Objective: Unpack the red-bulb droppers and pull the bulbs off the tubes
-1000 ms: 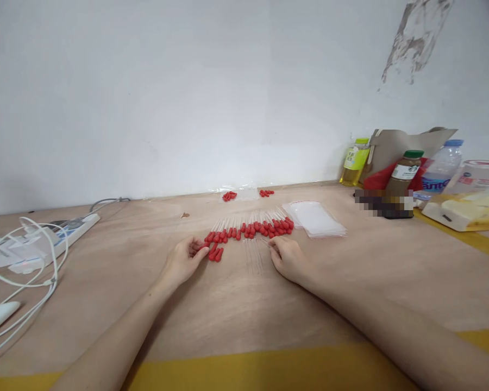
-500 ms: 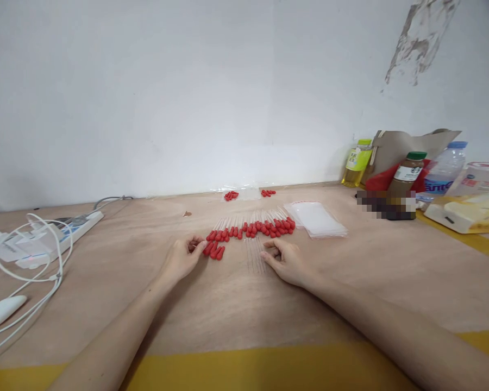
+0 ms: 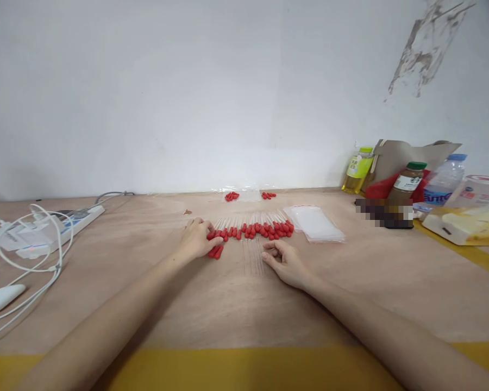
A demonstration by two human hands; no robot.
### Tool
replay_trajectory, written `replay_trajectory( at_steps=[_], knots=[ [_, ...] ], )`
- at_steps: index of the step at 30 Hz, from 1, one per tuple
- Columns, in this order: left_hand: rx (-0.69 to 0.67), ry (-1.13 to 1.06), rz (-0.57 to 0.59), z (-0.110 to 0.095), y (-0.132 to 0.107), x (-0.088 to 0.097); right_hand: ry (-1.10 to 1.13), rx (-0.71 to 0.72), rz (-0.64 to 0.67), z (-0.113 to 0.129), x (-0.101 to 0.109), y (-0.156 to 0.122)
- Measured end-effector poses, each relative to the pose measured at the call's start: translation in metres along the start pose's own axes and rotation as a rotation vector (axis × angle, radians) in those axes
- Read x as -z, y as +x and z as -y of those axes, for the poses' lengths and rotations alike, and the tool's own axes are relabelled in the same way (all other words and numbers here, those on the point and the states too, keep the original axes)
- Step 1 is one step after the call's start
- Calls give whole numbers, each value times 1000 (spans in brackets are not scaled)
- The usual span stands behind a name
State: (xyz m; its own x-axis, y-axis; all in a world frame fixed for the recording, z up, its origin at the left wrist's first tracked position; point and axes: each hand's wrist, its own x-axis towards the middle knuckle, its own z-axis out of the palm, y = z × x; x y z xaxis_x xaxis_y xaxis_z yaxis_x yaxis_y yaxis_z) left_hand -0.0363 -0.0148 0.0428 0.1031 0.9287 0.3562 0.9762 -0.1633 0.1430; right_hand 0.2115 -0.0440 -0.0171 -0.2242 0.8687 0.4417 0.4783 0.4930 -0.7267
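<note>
At the left end of a row of droppers with red rubber bulbs point(image 3: 250, 230), my left hand point(image 3: 198, 237) has its thumb and forefinger curled around red bulbs. Its fingers hide part of the bulbs there. Just in front of its thumb lie more red bulbs point(image 3: 217, 252). The droppers' thin pale stems point toward the wall. My right hand point(image 3: 283, 260) rests on the table with fingers bent and thumb apart from them. It is beside a group of thin clear tubes point(image 3: 252, 259), lying side by side; I cannot make out anything in its fingers.
A stack of clear zip bags point(image 3: 320, 224) lies right of the row. Small red pieces point(image 3: 232, 196) lie on clear plastic by the wall. White cables and a power strip point(image 3: 83, 220) are at left. Bottles point(image 3: 407, 182) and a yellow-and-white package point(image 3: 464, 220) stand at right.
My left hand has moved forward and right, from beside the front bulbs onto the left end of the row. My right hand stays by the clear tubes. The view has shifted slightly.
</note>
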Motion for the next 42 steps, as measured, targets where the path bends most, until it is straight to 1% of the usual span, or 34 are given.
replay_trajectory(
  at_steps=[3,6,9,12,14,15,17,19,20,21,23,25,28,31,34,38,42],
  knots=[
    [12,21,76,3,6,-7,-31,11,-9,-1,0,0],
    [11,2,69,6,8,-12,-53,39,-22,-1,0,0],
    [19,-13,13,8,7,-10,-48,50,-29,-2,-1,0],
    [12,3,-117,12,-1,1,-3,52,-57,-5,-2,0],
    [-41,-34,-224,12,-12,8,-11,82,-116,-5,0,-1],
    [-87,-84,-258,10,-19,11,-38,111,-159,-5,3,-1],
    [-206,-211,-261,1,-33,12,-130,191,-250,-2,10,-2],
    [-329,-313,-204,-11,-46,8,-239,297,-300,3,20,-4],
    [-380,-343,-184,-19,-52,4,-295,360,-284,6,25,-5],
    [-417,-362,-178,-25,-56,0,-350,429,-241,8,29,-6],
    [-444,-388,-199,-36,-61,-11,-438,545,-122,10,34,-8],
    [-446,-404,-215,-41,-63,-19,-485,593,-34,9,34,-9],
    [-454,-421,-198,-42,-62,-26,-499,596,4,5,26,-9],
    [-452,-436,-156,-42,-62,-25,-503,605,32,4,19,-8],
    [-461,-425,-120,-45,-61,-24,-518,605,38,6,17,-7],
    [-524,-382,-85,-49,-61,-25,-515,629,36,10,17,-8],
    [-537,-310,-97,-48,-61,-26,-517,650,35,13,15,-10]
  ],
)
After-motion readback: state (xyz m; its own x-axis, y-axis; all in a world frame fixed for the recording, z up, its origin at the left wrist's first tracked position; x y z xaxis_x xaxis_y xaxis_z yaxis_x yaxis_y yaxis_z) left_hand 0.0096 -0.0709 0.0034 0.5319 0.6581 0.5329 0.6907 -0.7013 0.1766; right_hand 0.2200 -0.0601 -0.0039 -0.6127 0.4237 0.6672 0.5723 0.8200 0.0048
